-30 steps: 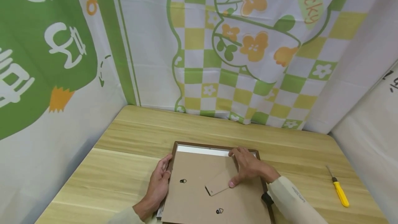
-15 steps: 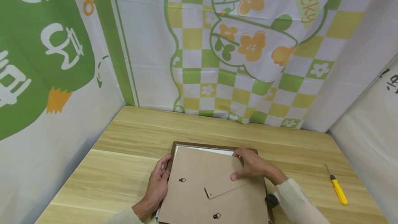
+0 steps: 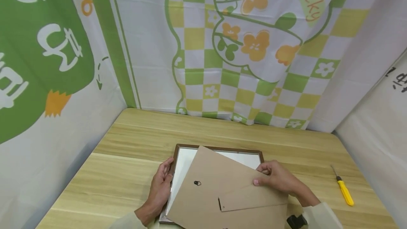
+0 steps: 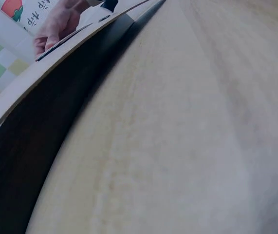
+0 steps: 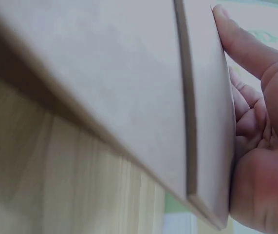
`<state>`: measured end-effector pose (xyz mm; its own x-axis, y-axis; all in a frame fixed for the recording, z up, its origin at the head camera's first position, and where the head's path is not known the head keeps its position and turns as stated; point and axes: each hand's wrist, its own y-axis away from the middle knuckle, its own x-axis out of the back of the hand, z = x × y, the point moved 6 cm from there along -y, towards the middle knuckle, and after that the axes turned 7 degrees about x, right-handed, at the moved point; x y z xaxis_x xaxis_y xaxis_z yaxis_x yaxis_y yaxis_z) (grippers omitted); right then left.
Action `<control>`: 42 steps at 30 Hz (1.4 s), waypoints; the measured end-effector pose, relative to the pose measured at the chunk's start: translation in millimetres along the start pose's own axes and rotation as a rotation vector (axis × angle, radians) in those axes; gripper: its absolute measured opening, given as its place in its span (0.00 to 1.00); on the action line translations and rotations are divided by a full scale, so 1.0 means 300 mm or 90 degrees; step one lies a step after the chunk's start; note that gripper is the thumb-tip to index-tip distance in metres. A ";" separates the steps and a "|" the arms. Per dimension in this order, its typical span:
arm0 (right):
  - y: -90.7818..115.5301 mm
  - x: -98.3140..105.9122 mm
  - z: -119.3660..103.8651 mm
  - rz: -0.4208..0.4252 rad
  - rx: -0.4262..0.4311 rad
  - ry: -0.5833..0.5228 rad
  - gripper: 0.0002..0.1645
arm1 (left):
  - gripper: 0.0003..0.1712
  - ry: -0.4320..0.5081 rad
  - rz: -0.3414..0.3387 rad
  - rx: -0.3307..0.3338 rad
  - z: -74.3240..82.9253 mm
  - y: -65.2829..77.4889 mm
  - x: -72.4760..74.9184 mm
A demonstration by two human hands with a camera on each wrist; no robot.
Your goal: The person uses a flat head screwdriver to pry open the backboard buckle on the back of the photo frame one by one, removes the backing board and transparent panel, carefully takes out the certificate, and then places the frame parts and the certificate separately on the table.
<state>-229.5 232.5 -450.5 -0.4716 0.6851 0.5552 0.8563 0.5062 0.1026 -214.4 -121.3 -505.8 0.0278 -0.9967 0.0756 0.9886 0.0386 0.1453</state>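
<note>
A brown picture frame point(image 3: 238, 149) lies face down on the wooden table, a pale sheet or pane point(image 3: 184, 160) showing inside it. My left hand point(image 3: 160, 186) holds the frame's left side. Across the frame lies a tan backing board point(image 3: 235, 174), turned askew, with a stand flap and a small black hanging ring point(image 3: 197, 183). My right hand point(image 3: 281, 178) pinches the board's right edge, thumb on top. In the right wrist view, the board point(image 5: 114, 78) is tilted above the table. The frame's dark side point(image 4: 41, 136) fills the left of the left wrist view.
A yellow-handled screwdriver point(image 3: 345, 192) lies on the table point(image 3: 136, 172) to the right. Printed curtains point(image 3: 152, 63) hang behind the table and on both sides. A black strap piece point(image 3: 296, 221) shows at my right sleeve.
My right hand has moved rightward with the backing board, which has turned clockwise and come out of the frame's recess, baring more of the pale surface. My left hand stays on the frame.
</note>
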 end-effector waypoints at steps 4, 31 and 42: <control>0.067 0.039 0.037 0.023 -0.033 -0.059 0.19 | 0.29 0.006 -0.002 -0.006 0.002 0.000 -0.002; 0.579 0.343 0.441 0.371 -0.315 -0.218 0.06 | 0.28 -0.002 -0.030 0.010 0.000 -0.003 -0.010; 0.646 0.347 0.491 0.364 -0.446 -0.163 0.24 | 0.28 -0.008 -0.027 0.013 -0.002 -0.003 -0.012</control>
<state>-143.6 479.0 -494.4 0.0987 0.8691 0.4847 0.8646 -0.3161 0.3907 -215.2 -117.9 -506.6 -0.0159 -0.9966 0.0808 0.9856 -0.0020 0.1689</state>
